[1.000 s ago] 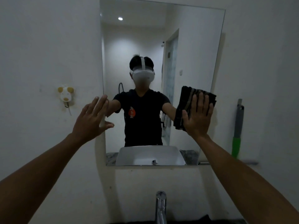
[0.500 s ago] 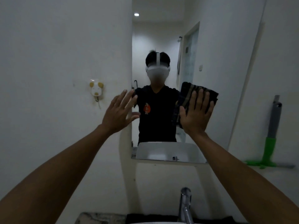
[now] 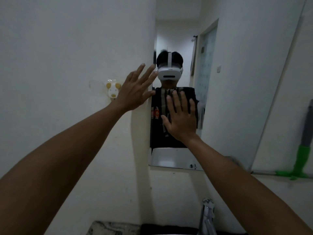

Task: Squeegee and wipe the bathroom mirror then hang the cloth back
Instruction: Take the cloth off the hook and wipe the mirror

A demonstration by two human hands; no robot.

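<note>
Head view: the right hand [image 3: 182,118] presses a dark, ribbed cloth [image 3: 177,94] flat against the mirror [image 3: 237,99], fingers straight and spread, near the glass's left edge. The left hand [image 3: 135,92] has released, splayed fingers over that edge beside the white wall [image 3: 59,48]. Smooth glass lies bare to the right of the cloth. A green-and-grey squeegee [image 3: 303,150] leans at the far right. A metal tap [image 3: 207,216] rises below, beside the speckled stone counter [image 3: 108,228].

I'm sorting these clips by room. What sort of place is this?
Most likely a small home bathroom: a wall mirror reflecting a white basin, a tap below it, and a green-and-grey squeegee leaning against the wall.
</note>
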